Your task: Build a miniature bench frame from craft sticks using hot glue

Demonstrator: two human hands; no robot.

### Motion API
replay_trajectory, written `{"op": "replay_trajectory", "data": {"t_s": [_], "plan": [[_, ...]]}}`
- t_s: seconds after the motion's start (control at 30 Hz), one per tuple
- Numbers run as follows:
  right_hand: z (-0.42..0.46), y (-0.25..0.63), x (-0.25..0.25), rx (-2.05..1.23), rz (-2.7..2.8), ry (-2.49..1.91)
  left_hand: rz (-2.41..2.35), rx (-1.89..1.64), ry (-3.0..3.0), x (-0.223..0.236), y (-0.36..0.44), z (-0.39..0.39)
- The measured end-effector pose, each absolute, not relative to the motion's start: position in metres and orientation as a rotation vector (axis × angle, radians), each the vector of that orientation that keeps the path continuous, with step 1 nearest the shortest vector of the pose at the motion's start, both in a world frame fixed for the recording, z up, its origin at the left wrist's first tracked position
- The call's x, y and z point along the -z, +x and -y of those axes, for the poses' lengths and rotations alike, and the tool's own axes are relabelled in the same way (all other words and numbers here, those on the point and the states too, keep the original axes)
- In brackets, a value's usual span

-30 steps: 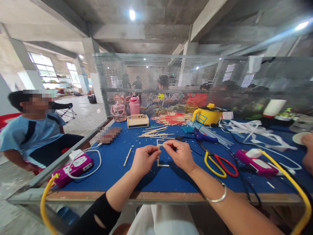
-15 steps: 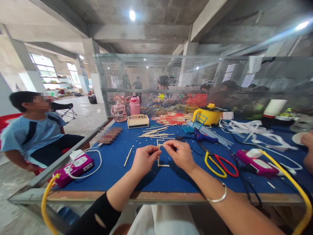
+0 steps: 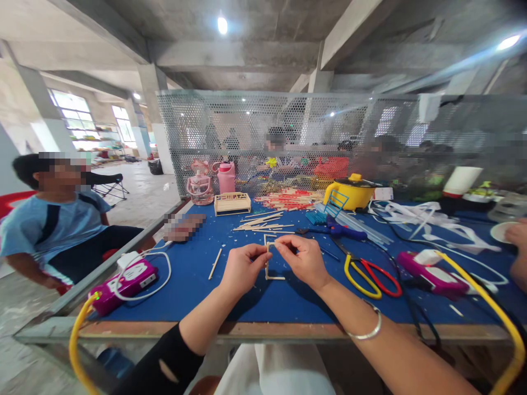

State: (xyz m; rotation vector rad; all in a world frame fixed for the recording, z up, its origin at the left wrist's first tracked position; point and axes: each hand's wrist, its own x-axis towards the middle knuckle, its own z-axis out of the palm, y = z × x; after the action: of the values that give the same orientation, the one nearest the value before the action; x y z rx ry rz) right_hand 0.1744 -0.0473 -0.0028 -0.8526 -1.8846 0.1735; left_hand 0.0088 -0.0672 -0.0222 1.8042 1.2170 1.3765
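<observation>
My left hand [image 3: 242, 269] and my right hand [image 3: 303, 259] meet over the middle of the blue table top [image 3: 193, 274]. Both pinch a small frame of thin wooden sticks [image 3: 268, 262], held upright just above the table. My left thumb and forefinger grip its left side; my right fingers grip its top right. A silver bangle [image 3: 368, 332] sits on my right wrist. A loose stick [image 3: 214, 263] lies to the left of my left hand.
Yellow and red scissors [image 3: 368, 274] lie right of my hands, a blue glue gun [image 3: 343, 230] behind them. Stick piles [image 3: 263, 220], a small wooden model [image 3: 232, 203], pink bottles [image 3: 225, 176], a yellow pot [image 3: 349, 193] stand further back. Pink power strips [image 3: 125, 278] with cables flank the table. A seated person [image 3: 53, 225] is at left.
</observation>
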Motion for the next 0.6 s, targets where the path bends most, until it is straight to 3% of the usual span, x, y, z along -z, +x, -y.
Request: {"op": "replay_trajectory", "data": {"t_s": [0.6], "plan": [[0.0473,0.174,0.0027,-0.183,1.886,-0.849,-1.226,-1.365,1.797,0.0192,0.0087,0.0687]]}}
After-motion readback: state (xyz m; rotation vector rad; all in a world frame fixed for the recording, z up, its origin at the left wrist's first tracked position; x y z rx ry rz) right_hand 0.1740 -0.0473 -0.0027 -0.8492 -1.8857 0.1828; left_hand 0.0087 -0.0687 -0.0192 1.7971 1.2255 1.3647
